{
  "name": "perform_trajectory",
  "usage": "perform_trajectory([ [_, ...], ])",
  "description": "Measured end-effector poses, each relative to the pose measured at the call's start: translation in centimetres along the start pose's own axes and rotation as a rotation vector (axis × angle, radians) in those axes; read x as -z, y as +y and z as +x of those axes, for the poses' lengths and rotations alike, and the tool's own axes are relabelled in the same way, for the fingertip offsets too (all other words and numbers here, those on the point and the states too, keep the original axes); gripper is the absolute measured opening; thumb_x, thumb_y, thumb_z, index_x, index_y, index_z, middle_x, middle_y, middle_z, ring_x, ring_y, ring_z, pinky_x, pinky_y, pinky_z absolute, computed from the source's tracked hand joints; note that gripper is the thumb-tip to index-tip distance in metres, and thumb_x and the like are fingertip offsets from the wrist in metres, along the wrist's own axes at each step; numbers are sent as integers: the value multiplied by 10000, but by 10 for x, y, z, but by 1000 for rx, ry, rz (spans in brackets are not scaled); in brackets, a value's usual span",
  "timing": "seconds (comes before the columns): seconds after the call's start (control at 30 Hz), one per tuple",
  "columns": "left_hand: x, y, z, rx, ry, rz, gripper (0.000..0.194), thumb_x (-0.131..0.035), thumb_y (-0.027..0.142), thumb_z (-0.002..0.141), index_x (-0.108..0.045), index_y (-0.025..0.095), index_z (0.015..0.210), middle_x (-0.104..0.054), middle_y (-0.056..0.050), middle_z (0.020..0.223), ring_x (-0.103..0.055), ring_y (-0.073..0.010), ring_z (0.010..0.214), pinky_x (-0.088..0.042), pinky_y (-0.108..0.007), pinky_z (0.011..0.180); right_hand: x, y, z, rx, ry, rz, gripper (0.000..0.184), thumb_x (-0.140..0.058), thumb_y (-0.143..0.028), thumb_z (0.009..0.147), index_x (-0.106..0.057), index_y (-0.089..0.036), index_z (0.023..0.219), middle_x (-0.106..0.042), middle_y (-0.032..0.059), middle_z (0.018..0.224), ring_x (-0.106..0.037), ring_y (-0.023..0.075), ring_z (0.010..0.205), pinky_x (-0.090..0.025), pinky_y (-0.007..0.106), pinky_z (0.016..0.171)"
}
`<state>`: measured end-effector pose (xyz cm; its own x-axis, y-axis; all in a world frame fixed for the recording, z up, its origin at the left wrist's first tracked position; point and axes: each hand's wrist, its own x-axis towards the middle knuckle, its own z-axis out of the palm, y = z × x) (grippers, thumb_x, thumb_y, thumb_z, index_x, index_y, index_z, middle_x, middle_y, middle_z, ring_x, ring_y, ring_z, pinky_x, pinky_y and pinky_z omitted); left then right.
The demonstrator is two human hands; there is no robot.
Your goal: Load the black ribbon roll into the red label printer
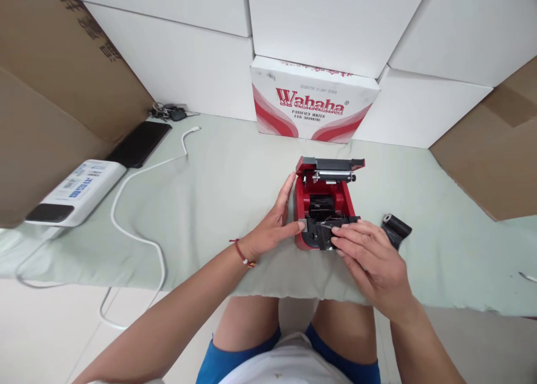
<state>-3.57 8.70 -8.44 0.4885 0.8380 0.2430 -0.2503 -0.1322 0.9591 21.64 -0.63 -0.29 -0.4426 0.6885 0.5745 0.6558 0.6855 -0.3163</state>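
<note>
A small red printer [299, 205] stands on the cloth with its lid [331, 165] raised and a roller on the lid's inner side. Inside lies a roll of black film [321, 204], and a loose shiny stretch of black film [325, 236] runs over the front edge. My left hand [274, 222] grips the printer's left side, fingers along the wall and thumb on the front left corner. At the front right, the fingers of my right hand [373, 252] are together on the film; their undersides are hidden. Beside that hand lies another black roll [396, 227], partly unwound.
A white and red Wahaha carton [314, 102] stands behind the printer, against white boxes [176, 54]. At the left are a white power bank [78, 191], a white cable [142, 236], a black phone [140, 143] and keys [170, 112]. Brown cardboard [495, 143] flanks the right.
</note>
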Motion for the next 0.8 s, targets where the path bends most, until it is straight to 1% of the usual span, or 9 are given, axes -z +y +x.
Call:
perform_trajectory([
  [0.13,-1,-1,1,-12,-1,-4,1044,-812,540,964,-166,458,1780,-69,28,1921,-18,-324,1791,-39,-569,1469,3,12,28,-62,54,70,258,-680,-75,1028,-781,-239,1200,-868,50,1154,-750,216,1060,-620,402,957],
  [0.23,-2,2,1,-5,20,-7,1015,-809,554,963,-202,461,1771,-95,26,1917,-36,-330,1789,-63,-581,1468,3,16,49,-242,165,83,174,-682,-183,1060,-811,-271,1137,-861,26,1086,-730,197,919,-605,374,834],
  [0.33,-2,5,0,15,32,-6,1014,-818,564,952,-219,469,1764,-89,33,1917,-35,-341,1788,-82,-596,1467,6,14,65,-416,474,107,111,-735,-318,1046,-822,-270,1096,-809,7,933,-704,168,751,-566,338,680],
  [0.4,-2,7,-1,32,36,-2,1034,-829,584,935,-224,462,1764,-81,26,1918,-31,-357,1787,-88,-608,1465,14,14,74,-413,741,142,146,-779,-388,1011,-812,-259,1072,-702,-36,750,-593,130,565,-490,312,537],
  [0.47,-1,9,-1,39,40,4,1044,-835,600,925,-227,461,1763,-82,24,1917,-30,-365,1786,-93,-611,1466,26,17,81,-362,900,185,162,-804,-397,980,-801,-248,1043,-574,-70,633,-461,106,456,-399,300,441],
  [0.53,-2,10,0,39,39,10,1034,-833,607,925,-234,470,1757,-91,24,1915,-44,-363,1785,-104,-611,1465,39,26,84,-369,917,210,129,-814,-369,959,-796,-245,992,-537,-64,612,-424,109,437,-354,304,408],
  [0.67,-4,14,0,47,71,51,1001,-826,637,922,-277,456,1739,-146,-16,1900,-93,-367,1778,-135,-630,1456,54,44,75,-501,865,161,116,-821,-390,936,-789,-278,946,-562,-33,655,-418,137,455,-306,324,404],
  [0.73,-6,19,-3,15,146,122,937,-819,619,938,-334,423,1715,-229,-61,1872,-171,-366,1763,-158,-647,1445,54,49,60,-540,877,52,156,-806,-422,946,-792,-273,988,-560,-28,671,-431,151,468,-329,343,436],
  [0.8,-7,31,-9,-85,282,207,785,-799,558,977,-437,398,1655,-362,-88,1803,-306,-345,1718,-221,-648,1426,51,52,41,-588,743,-79,253,-712,-477,1016,-782,-260,1125,-577,-15,721,-505,181,530,-403,369,509],
])
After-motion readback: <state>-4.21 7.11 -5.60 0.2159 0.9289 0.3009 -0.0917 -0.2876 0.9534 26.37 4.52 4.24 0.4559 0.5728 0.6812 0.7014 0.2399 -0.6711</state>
